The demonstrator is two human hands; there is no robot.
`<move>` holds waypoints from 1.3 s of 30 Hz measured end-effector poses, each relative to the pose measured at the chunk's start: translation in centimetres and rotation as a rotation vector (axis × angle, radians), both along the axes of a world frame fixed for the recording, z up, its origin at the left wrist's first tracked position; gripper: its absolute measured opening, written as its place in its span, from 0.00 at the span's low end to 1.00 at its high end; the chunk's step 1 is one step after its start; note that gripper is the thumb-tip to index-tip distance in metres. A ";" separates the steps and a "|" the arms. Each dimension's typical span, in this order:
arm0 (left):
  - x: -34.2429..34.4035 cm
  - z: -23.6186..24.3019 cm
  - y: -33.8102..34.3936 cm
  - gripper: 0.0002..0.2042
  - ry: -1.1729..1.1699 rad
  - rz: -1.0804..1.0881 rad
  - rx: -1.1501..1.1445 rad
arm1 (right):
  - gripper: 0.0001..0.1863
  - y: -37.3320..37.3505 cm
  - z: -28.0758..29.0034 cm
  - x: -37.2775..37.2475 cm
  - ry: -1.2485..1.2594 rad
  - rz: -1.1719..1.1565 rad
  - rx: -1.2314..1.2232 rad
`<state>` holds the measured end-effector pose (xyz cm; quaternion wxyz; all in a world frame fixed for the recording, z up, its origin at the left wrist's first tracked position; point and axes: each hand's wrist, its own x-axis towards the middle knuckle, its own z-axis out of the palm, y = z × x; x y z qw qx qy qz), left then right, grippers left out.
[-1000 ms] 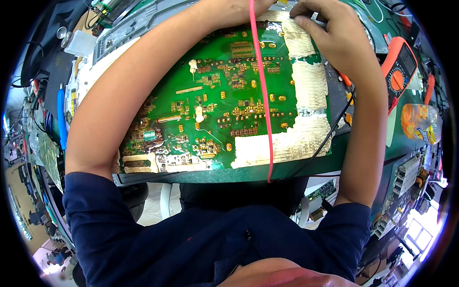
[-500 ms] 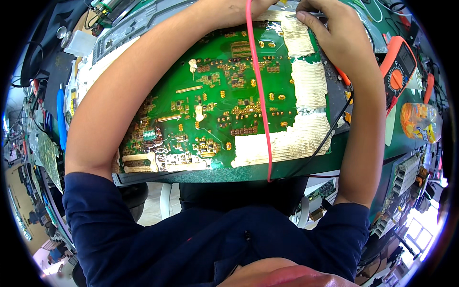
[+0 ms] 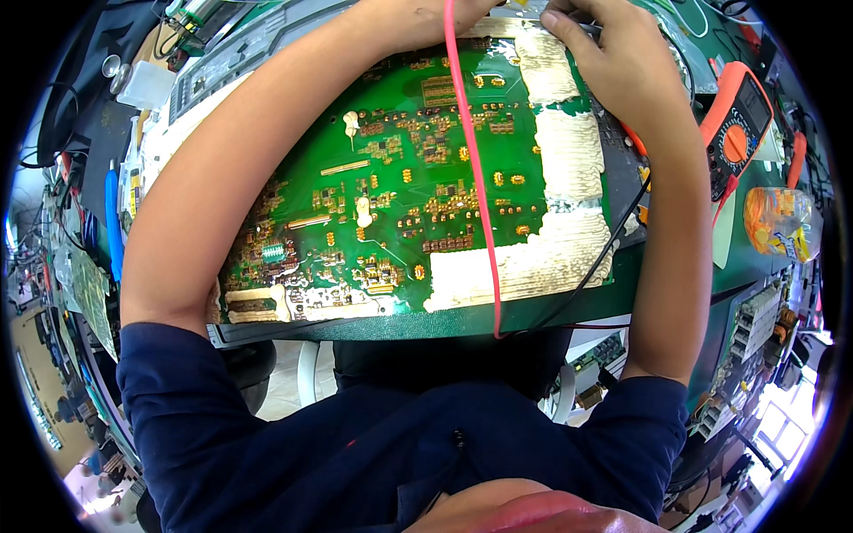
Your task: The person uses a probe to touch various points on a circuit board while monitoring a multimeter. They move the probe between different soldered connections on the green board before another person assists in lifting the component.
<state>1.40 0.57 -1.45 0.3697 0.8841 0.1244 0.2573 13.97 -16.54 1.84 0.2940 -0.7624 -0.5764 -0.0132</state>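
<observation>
Green circuit board (image 3: 418, 188) lies in the head view toward 12 o'clock, flat on the green table (image 3: 382, 330), with thick cream-coloured bands (image 3: 569, 155) along its right side and lower edge. Our left forearm crosses its left part, and our left hand (image 3: 428, 19) is at 12 o'clock by the board's far edge; the fingers run out of view, so we cannot tell whether they grasp anything. At 1 o'clock our right hand (image 3: 609, 44) bends over the far right corner, fingers curled and thumb pointing toward them; we cannot tell if something is pinched between.

Compared with half a second ago, our right thumb sits a little higher, our left hand a little farther left, and the upper stretch of the red lead (image 3: 480, 182) has swung left, while its lower end stays near the table edge. The board shows slightly farther left too. A black lead (image 3: 613, 247) crosses its 4 o'clock corner. We see an orange multimeter (image 3: 734, 142) at 2 o'clock and a clear jar (image 3: 771, 222) at 3.
</observation>
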 end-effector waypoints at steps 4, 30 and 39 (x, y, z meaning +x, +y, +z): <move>-0.4 0.4 -0.3 0.12 -0.021 -0.096 -0.059 | 0.12 0.0 -0.3 0.3 0.015 -0.017 -0.001; -0.3 1.1 -1.8 0.05 -0.022 -0.198 0.589 | 0.16 -0.6 1.1 1.0 0.118 -0.182 0.022; 0.0 0.4 -1.6 0.04 0.003 0.000 0.350 | 0.14 -1.2 1.4 0.0 0.003 -0.068 0.074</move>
